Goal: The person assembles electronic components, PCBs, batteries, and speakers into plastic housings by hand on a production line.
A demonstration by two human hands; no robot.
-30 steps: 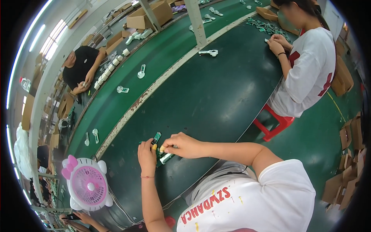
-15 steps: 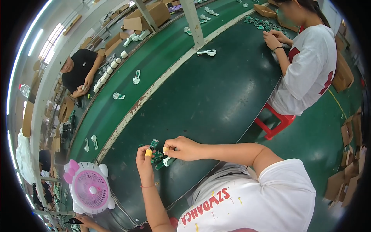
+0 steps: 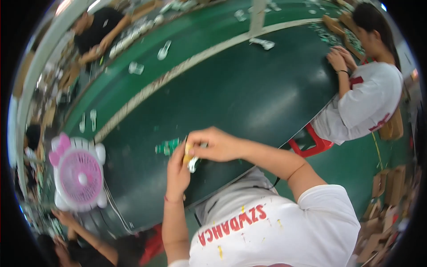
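Observation:
Both my hands meet above the near part of the dark green table (image 3: pixel 249 84). My left hand (image 3: pixel 179 167) is closed, with a small white plastic part (image 3: pixel 192 165) showing beside its fingers. My right hand (image 3: pixel 216 144) pinches at the same spot from the right, its thumb and fingertips against the left fingers. Yellow finger covers show where the fingertips meet. Whatever else lies between the fingers is hidden and blurred. Just beyond the left hand, several green circuit boards (image 3: pixel 167 147) lie in a small pile on the table.
A pink and white fan (image 3: pixel 82 179) stands at the left, its cable along the table. Past a pale ledge, white handle-shaped parts (image 3: pixel 164 50) lie on a green conveyor (image 3: pixel 147 80). A co-worker (image 3: pixel 369 89) sits at the right on a red stool (image 3: pixel 311 142); other people work across and lower left.
The view has shifted, so the scene sits higher and farther left. My hands have come together, away from the board pile, with the white part; the circuit board earlier in my left fingers no longer shows.

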